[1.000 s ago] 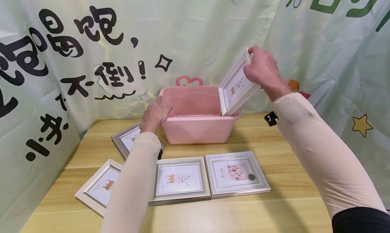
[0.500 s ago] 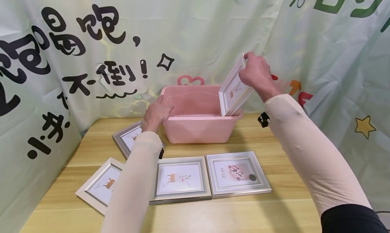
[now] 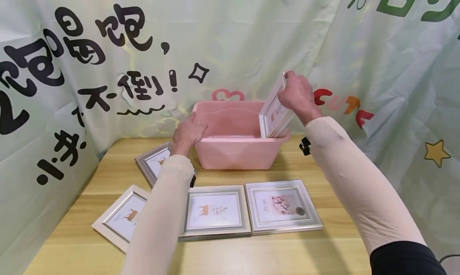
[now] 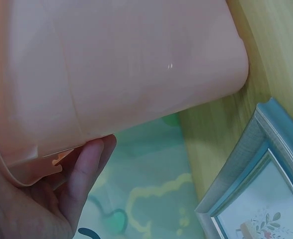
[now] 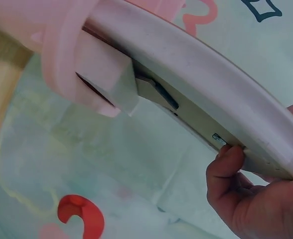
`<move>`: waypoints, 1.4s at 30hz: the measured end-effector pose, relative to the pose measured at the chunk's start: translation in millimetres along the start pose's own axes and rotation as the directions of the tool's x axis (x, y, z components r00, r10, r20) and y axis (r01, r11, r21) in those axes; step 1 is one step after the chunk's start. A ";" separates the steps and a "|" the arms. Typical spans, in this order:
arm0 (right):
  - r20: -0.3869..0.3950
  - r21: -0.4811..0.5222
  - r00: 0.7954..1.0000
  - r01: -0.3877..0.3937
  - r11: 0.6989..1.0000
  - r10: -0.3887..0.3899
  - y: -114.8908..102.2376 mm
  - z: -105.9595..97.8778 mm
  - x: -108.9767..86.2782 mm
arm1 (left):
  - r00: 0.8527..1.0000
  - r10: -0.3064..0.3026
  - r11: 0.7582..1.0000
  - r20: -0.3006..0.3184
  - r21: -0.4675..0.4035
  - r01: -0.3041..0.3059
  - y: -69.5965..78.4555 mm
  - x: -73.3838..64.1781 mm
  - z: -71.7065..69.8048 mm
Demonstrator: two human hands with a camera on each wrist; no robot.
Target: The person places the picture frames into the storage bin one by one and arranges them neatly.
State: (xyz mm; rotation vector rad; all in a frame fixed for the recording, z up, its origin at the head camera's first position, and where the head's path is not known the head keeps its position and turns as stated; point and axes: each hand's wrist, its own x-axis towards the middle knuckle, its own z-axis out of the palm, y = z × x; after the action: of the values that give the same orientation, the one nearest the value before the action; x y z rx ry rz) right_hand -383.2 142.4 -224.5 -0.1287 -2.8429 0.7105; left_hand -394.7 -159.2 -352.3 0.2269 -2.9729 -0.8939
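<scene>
A pink plastic basin [image 3: 238, 154] stands at the back of the table. My left hand [image 3: 188, 134] grips its left rim; in the left wrist view the fingers [image 4: 84, 169] curl under that rim. With my right hand [image 3: 296, 92] I hold the upper end of a white picture frame [image 3: 274, 109], which slants down into the basin's right end. Its lower edge is hidden behind the front wall. The right wrist view shows the thumb [image 5: 228, 162] against the back of the frame, near a pale block-like piece [image 5: 109, 72] at the basin rim that I cannot identify.
Two silver picture frames, one with a deer print [image 3: 215, 211] and one with a flower print [image 3: 284, 206], lie side by side in front. A grey frame [image 3: 145, 165] and a cream frame [image 3: 116, 217] lie at the left, partly behind my left arm. A printed curtain [image 3: 251, 39] hangs behind.
My right hand has come down and a little left, lowering the picture frame deeper into the basin. My left hand stays on the rim. The head view has shifted slightly.
</scene>
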 end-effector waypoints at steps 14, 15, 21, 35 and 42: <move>-0.021 -0.019 1.000 0.015 1.000 -0.016 10.9 22.7 8.5 | 1.000 0.015 1.000 -0.009 0.004 -0.014 1.1 1.0 0.6; -0.019 -0.015 1.000 0.013 1.000 -0.013 11.1 24.2 8.8 | 1.000 0.015 1.000 -0.013 0.006 -0.015 1.4 0.9 0.2; -0.007 -0.007 1.000 -0.008 1.000 0.008 13.4 34.5 9.6 | 1.000 0.005 1.000 -0.016 0.008 -0.005 1.5 1.4 -0.4; -0.012 -0.012 1.000 -0.015 1.000 0.015 19.8 49.0 14.0 | 1.000 0.000 1.000 -0.018 0.028 0.000 3.6 0.6 0.5; -0.011 -0.028 1.000 -0.023 0.999 0.023 18.8 54.9 17.4 | 1.000 -0.003 1.000 -0.020 0.019 0.004 1.0 2.3 1.3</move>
State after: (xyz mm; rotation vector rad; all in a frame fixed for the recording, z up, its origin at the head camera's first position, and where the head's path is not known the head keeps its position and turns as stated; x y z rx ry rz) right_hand -411.7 136.3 -277.6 -0.1695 -2.8470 0.6720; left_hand -397.2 -158.0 -352.9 0.2404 -2.9644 -0.8589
